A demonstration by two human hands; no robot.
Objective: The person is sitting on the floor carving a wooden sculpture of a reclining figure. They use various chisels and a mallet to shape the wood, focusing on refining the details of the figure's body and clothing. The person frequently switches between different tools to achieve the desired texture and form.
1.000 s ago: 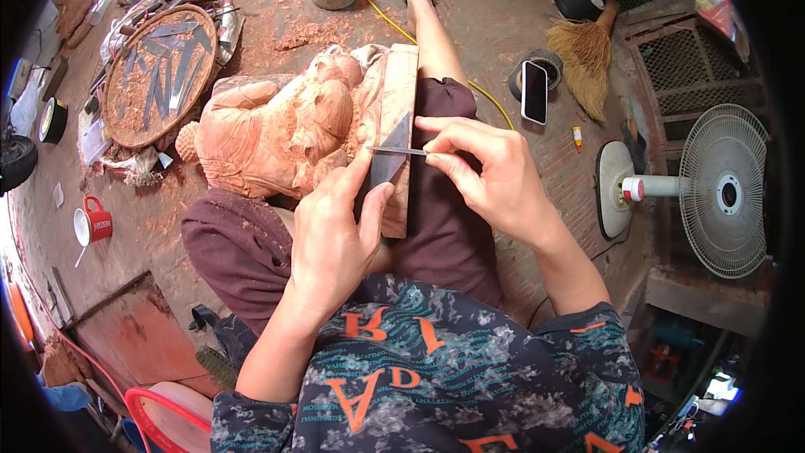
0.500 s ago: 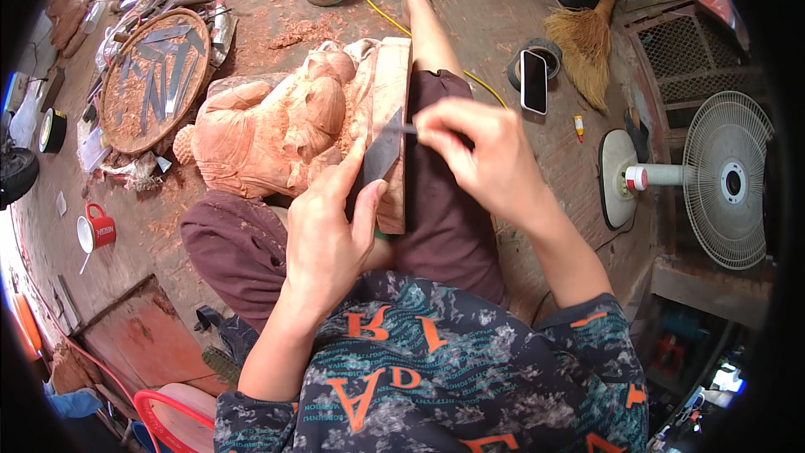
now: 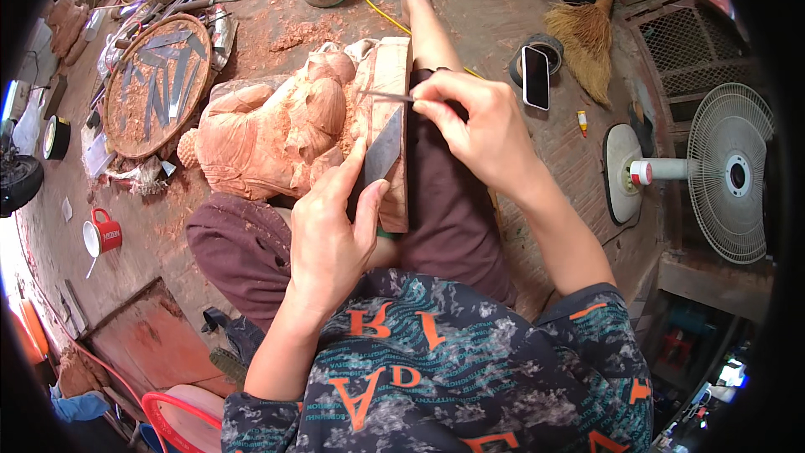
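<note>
The left hand [image 3: 331, 222], partly curled near the middle of the frame, is holding a dark blade [image 3: 384, 149] between thumb and outstretched forefinger, while the right hand [image 3: 478, 126], closed in a fingertip pinch just to the right, is gripping a slim rod [image 3: 381, 96]. The rod is pointing leftward above the blade's tip; whether it is touching the wood beneath cannot be told. The step in hand appears to be dressing the blade's edge with the rod; a further stroke would be calling for a steady left hold and the rod brought down to meet the edge at an even angle. The blade is lying aslant on the pale wooden base [image 3: 392, 67] of a carved figure [image 3: 277, 122], its lower end beside the left thumb and its point below the rod. The figure is lying on its side left of centre, beyond the left hand, with the base toward the person's trouser leg [image 3: 449, 193]. Farther out, a woven tray [image 3: 108, 122] is holding more flat blades at upper left, a red mug [image 3: 107, 235] is standing at left, and a phone [image 3: 535, 78] and a fan [image 3: 734, 169] are occupying the right.
</note>
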